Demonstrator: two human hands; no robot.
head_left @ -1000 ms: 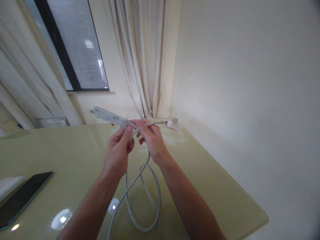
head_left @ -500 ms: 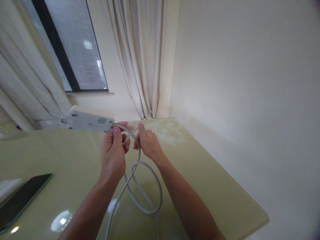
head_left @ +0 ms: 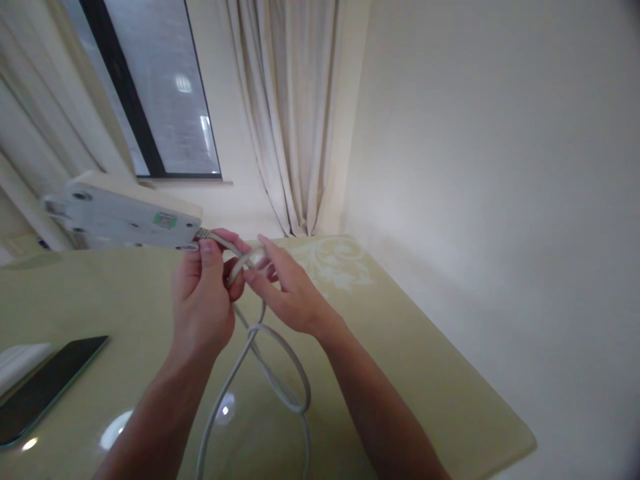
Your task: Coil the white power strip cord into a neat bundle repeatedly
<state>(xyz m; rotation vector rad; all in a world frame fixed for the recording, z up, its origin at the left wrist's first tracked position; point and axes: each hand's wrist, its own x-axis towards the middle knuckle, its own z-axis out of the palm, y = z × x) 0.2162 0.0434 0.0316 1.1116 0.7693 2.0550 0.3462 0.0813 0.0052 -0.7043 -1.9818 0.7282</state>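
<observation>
A white power strip (head_left: 130, 215) is held up above the table at left, its underside with a green label facing me. My left hand (head_left: 207, 293) grips its cord end, thumb against the corner, fingers curled behind the cord. The grey power cord (head_left: 293, 357) leaves that end, crosses itself between my hands and hangs in loose loops toward the table's near side. My right hand (head_left: 290, 287) has its thumb and fingers around the crossing of the cord, close to my left fingers. Its rear fingers are partly hidden.
A pale green table (head_left: 425, 400) with a white floral pattern stretches below my hands. At left lie a dark phone-like slab (head_left: 50, 387) and a white object (head_left: 20, 363). Behind are curtains (head_left: 285, 100) and a window (head_left: 165, 93); a white wall (head_left: 500, 167) borders the right.
The power strip and my left hand have shifted left and slightly up, bringing the strip nearer. My right hand has moved left, its fingers now spread wider around the cord crossing.
</observation>
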